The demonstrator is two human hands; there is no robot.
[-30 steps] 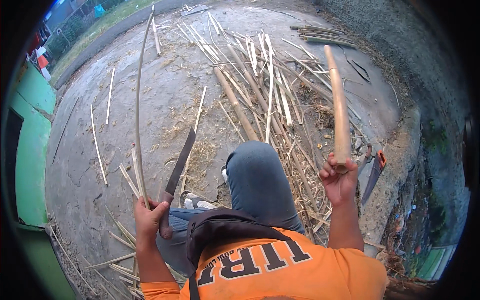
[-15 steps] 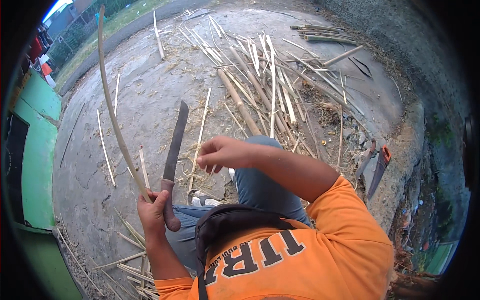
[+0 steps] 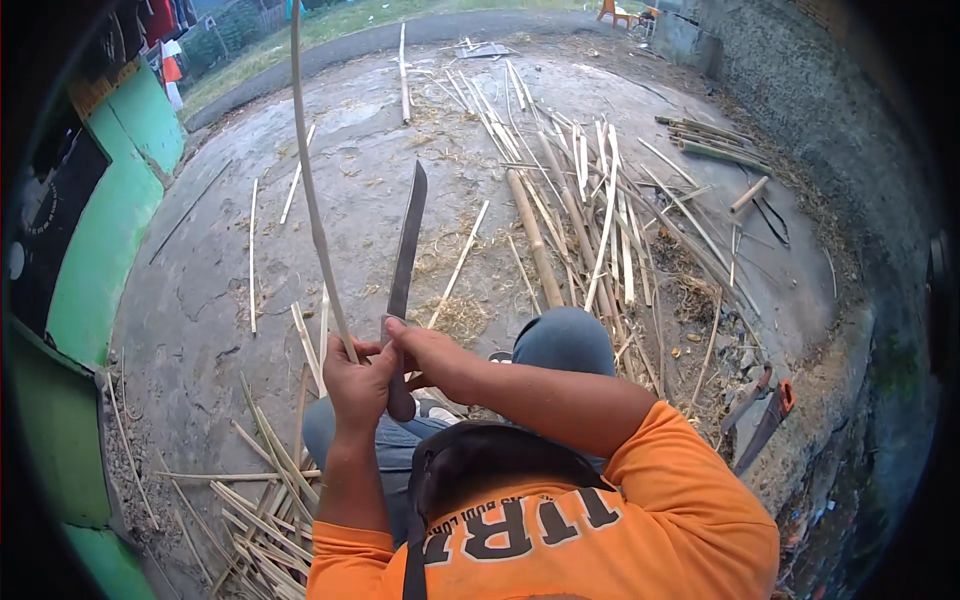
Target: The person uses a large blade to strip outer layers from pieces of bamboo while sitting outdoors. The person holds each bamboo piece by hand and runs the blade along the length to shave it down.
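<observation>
Hands meet right in the middle of the shot, over the person's knees. Left hand has its fingers closed around both a long thin bamboo strip and the dark handle of a machete, so the two run up side by side out of the fist, strip just left of the blade. The strip rises way above the fingers and curves off toward the top edge, while the machete blade points up and slightly right from the knuckles, its tip well beyond the fingertips. Right hand comes across from the right and presses against the left one, fingertips touching the machete right where blade meets handle; looks like a pinch grip there, but whether those fingers fully close around it can't be made out. Below the fingers sit the person's jeans-covered knees and an orange shirt. Beyond the fingertips, on the concrete ground, lies a thick bamboo pole among a scatter of split bamboo slats. Down and left of the wrists there's another heap of strips. Far off to the right of the fingers, a handsaw with an orange handle lies on the ground.
</observation>
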